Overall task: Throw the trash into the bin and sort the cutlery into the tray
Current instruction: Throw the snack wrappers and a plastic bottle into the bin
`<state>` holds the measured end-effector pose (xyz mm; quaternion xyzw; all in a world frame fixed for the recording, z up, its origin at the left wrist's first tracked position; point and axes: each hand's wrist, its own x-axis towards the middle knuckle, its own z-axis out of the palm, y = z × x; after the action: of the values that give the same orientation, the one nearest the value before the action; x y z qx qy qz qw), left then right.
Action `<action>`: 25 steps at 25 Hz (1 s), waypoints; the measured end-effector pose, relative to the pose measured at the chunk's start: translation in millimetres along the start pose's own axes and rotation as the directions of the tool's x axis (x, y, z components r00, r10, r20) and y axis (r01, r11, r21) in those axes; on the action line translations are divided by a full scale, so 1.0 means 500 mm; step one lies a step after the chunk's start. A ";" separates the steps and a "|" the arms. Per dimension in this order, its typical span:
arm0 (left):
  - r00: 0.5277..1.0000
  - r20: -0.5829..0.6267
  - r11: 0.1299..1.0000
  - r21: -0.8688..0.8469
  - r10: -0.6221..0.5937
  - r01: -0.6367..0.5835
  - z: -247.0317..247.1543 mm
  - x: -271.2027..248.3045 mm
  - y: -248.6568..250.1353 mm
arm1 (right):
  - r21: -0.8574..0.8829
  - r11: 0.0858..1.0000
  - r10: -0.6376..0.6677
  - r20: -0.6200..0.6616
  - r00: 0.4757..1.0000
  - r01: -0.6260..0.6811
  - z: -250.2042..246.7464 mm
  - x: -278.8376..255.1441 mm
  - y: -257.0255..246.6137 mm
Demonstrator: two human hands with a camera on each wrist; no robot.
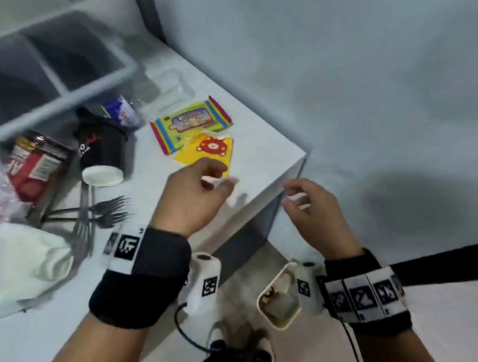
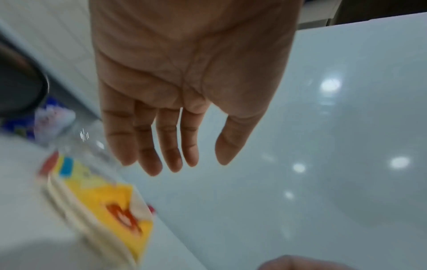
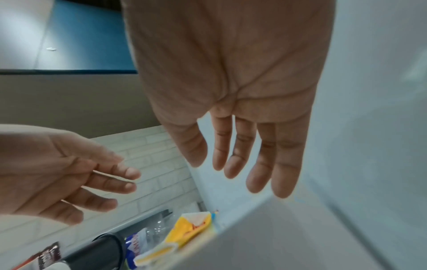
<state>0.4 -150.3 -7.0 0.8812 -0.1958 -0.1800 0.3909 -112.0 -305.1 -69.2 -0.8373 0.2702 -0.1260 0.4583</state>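
Observation:
My left hand (image 1: 217,177) hovers over the white table (image 1: 261,152), just in front of a yellow wrapper (image 1: 208,151) with a red bear. Its fingers (image 2: 161,160) are relaxed and hold nothing. My right hand (image 1: 294,196) hangs beyond the table's right edge, with its fingers (image 3: 258,173) loose and empty. Several forks (image 1: 103,211) lie left of my left wrist. The grey cutlery tray (image 1: 77,91) stands at the back left. A small white bin (image 1: 284,326) with trash in it sits on the floor below my right wrist.
More litter lies on the table: a green striped wrapper (image 1: 191,124), a tipped black cup (image 1: 103,153), a blue packet (image 1: 121,113), a clear plastic cup (image 1: 170,91), a red packet (image 1: 35,165) and a white napkin (image 1: 20,260). The table corner (image 1: 302,154) is near my right hand.

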 end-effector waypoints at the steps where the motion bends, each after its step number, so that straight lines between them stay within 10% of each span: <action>1: 0.997 -0.077 1.000 0.013 -0.006 0.007 -0.031 0.025 -0.001 | -0.011 0.999 -0.035 0.019 0.999 0.036 0.003 0.029 -0.027; 7: 0.991 -0.133 0.945 0.320 -0.027 0.069 -0.102 0.220 -0.039 | -0.312 0.923 -0.155 0.232 0.960 0.225 0.097 0.216 -0.158; 10: 0.998 -0.030 0.866 0.497 -0.046 0.055 -0.085 0.260 -0.058 | -0.606 0.719 -0.062 0.432 0.900 0.340 0.142 0.275 -0.179; 13: 0.981 -0.194 0.844 0.525 -0.012 0.114 -0.106 0.275 -0.068 | -0.713 0.560 0.041 0.533 0.845 0.422 0.169 0.310 -0.182; 25: 0.972 -0.178 0.656 0.717 -0.154 0.235 -0.179 0.346 -0.086 | -0.578 0.775 0.038 0.444 0.895 0.254 0.167 0.317 -0.172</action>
<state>200.0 -152.4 -11.9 0.9873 -0.1357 -0.0820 -0.0071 85.4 -299.5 -48.8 -0.9619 0.1380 0.1320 0.1958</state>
